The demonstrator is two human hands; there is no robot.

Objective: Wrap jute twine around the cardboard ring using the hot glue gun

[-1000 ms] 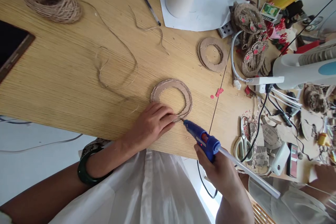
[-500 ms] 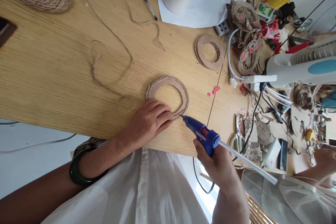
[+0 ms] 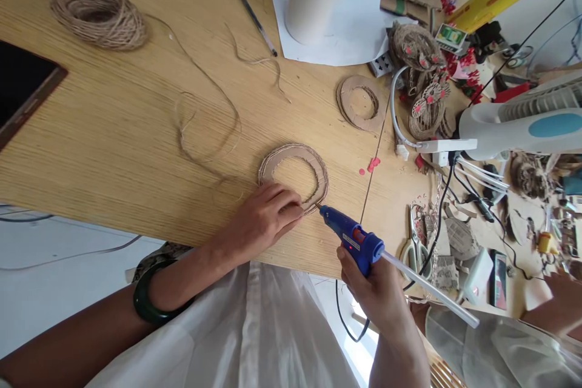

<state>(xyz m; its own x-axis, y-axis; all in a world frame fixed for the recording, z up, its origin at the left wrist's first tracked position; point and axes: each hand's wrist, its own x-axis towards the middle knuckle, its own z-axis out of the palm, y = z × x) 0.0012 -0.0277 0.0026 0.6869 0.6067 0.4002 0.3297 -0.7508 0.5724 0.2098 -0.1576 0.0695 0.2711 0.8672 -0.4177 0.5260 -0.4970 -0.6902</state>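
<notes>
Left hand [image 3: 264,216]: grip closed on the near edge of the cardboard ring [image 3: 322,179]
Right hand [image 3: 378,292]: grip wrapped around the blue glue gun [image 3: 343,227]
Ring: on the desk [image 3: 113,145], by the gun's tip

A wood-grain table [image 3: 113,151], crossed by a dark seam [image 3: 368,194], stands above a pale floor [image 3: 59,297], brightly lit near slatted wooden furniture [image 3: 441,370] at lower right.
</notes>
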